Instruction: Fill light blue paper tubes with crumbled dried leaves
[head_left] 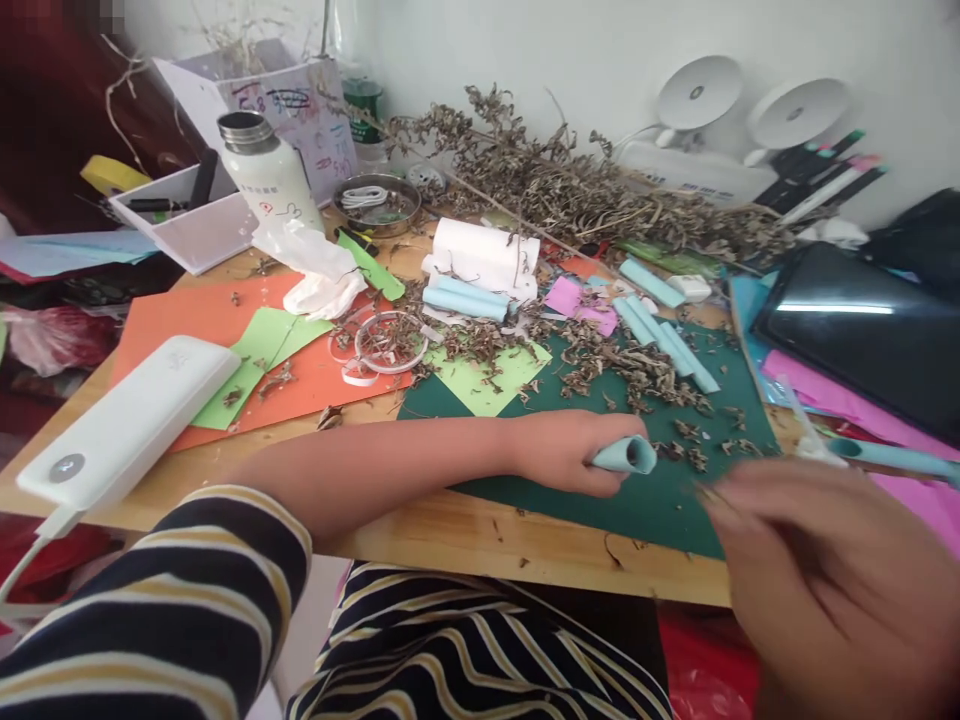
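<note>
My left hand (570, 452) rests on the dark green cutting mat (660, 500) and is closed round a light blue rolled paper tube (628, 455), whose open end points right. My right hand (832, 590) is close to the camera at the lower right, blurred by motion, so its fingers cannot be read. Dried leaf bits (637, 365) lie scattered on the mat just beyond the tube. More light blue paper rolls (664, 335) lie further back on the mat.
A white power bank (127, 420) lies at the left on orange paper (202, 310). A white bottle (266, 170), a tissue roll (484, 255), dried branches (585, 180), a tape ring (390, 342), a dark tablet (862, 330) and pink paper (922, 480) crowd the wooden table (465, 530).
</note>
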